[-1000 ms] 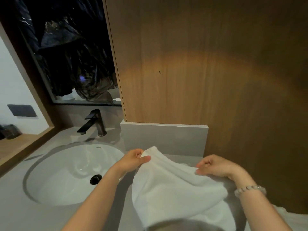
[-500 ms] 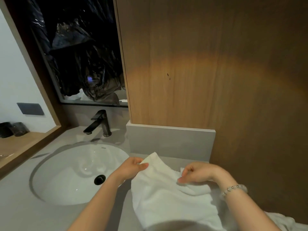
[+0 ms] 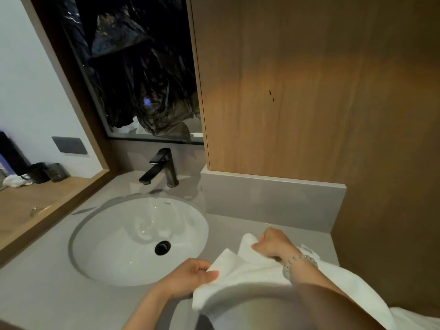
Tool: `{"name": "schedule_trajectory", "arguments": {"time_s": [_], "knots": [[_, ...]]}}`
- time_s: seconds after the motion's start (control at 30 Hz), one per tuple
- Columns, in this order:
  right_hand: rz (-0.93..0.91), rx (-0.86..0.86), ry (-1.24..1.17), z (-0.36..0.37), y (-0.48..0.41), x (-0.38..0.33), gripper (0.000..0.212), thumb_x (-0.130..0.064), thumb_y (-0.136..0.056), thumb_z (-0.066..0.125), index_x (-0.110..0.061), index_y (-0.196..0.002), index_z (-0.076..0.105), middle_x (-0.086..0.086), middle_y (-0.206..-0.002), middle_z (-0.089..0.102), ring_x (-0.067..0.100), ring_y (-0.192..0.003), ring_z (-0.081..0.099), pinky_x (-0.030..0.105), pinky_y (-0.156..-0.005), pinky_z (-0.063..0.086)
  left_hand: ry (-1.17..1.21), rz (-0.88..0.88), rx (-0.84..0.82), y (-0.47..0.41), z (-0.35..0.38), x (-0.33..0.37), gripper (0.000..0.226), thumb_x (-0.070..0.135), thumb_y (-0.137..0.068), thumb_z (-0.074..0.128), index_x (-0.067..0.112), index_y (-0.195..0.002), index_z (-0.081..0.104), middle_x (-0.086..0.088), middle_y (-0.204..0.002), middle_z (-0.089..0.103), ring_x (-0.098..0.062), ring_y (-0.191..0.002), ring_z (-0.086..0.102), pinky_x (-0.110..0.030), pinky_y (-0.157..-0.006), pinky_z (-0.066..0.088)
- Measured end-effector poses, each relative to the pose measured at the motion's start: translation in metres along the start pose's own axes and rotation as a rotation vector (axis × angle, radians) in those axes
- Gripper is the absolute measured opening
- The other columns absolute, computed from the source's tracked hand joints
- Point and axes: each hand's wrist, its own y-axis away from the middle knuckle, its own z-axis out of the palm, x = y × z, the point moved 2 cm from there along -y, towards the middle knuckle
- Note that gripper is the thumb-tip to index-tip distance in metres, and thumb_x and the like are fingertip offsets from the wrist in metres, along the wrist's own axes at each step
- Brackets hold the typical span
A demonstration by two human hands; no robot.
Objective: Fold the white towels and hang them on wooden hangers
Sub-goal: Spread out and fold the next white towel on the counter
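Here the white towel (image 3: 240, 270) was at the near right of the grey counter (image 3: 47, 294), just beside the round white basin (image 3: 114, 246) and in front of the low grey upstand (image 3: 273, 201). The left hand (image 3: 190, 275) pinched one corner of it between thumb and curled fingers, at the basin's near right edge. The right hand (image 3: 273, 245), with a beaded bracelet (image 3: 295, 260) on its wrist, gripped a second corner in curled fingers, a little farther back and to the right. The two held corners stood close together and pointed up and away toward the upstand.

From them the cloth ran slackly toward the near right. Its long axis therefore lay on a diagonal, from the far left by the basin to the bottom right edge of the view. The right forearm crossed over that stretch and hid part of it. Whether the middle of the towel touched the counter or hung clear, I could not tell.

Behind the basin stood a dark tap (image 3: 162, 167), spout toward the bowl, with a black drain (image 3: 162, 247) in the bowl's floor. A wood panel (image 3: 309, 91) rose behind the upstand.
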Motion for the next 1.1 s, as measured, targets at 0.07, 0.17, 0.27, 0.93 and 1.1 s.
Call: {"name": "schedule_trajectory", "arguments": {"time_s": [0.07, 0.17, 0.27, 0.93, 1.1], "knots": [[-0.052, -0.031, -0.097, -0.001, -0.001, -0.004, 0.027, -0.018, -0.074, 0.059, -0.018, -0.058, 0.038, -0.004, -0.062, 0.043, 0.019, -0.062, 0.044, 0.021, -0.047, 0.028, 0.042, -0.002, 0.018, -0.003, 0.001, 0.003, 0.022, 0.032, -0.081, 0.064, 0.016, -0.07, 0.053, 0.008, -0.058, 0.047, -0.006, -0.052, 0.04, -0.019, -0.05, 0.027], [-0.172, -0.084, -0.299, -0.012, 0.014, -0.016, 0.026, -0.004, -0.077, 0.056, -0.019, -0.063, 0.04, -0.005, -0.062, 0.041, 0.012, -0.052, 0.039, 0.019, -0.044, 0.027, 0.156, 0.045, 0.036, -0.008, 0.007, 0.01, 0.022, 0.028, -0.07, 0.063, 0.012, -0.085, 0.061, -0.001, -0.078, 0.06, -0.012, -0.069, 0.054, -0.02, -0.06, 0.039], [-0.274, -0.175, -0.354, -0.029, 0.034, -0.027, 0.025, 0.005, -0.082, 0.052, -0.019, -0.072, 0.05, -0.006, -0.067, 0.051, 0.005, -0.049, 0.048, 0.014, -0.042, 0.033, 0.313, 0.085, 0.041, -0.015, 0.012, 0.017, 0.027, 0.014, -0.066, 0.062, 0.007, -0.092, 0.065, -0.003, -0.086, 0.068, -0.014, -0.077, 0.064, -0.021, -0.067, 0.047], [-0.336, -0.149, -0.639, -0.06, 0.069, -0.016, 0.021, 0.003, -0.086, 0.055, -0.014, -0.092, 0.065, 0.003, -0.083, 0.068, 0.014, -0.075, 0.062, 0.023, -0.071, 0.049, 0.351, 0.35, 0.186, -0.016, 0.029, 0.079, 0.009, 0.014, -0.085, 0.068, 0.012, -0.076, 0.069, -0.009, -0.078, 0.065, -0.02, -0.073, 0.061, -0.026, -0.068, 0.048], [-0.368, -0.174, -0.684, -0.06, 0.079, -0.024, 0.017, 0.004, -0.089, 0.053, -0.009, -0.083, 0.063, 0.006, -0.075, 0.064, 0.009, -0.062, 0.063, 0.019, -0.063, 0.049, 0.355, 0.409, 0.255, -0.005, 0.034, 0.083, 0.01, 0.012, -0.091, 0.059, 0.008, -0.083, 0.063, -0.001, -0.074, 0.064, -0.012, -0.068, 0.061, -0.017, -0.061, 0.048]]}}
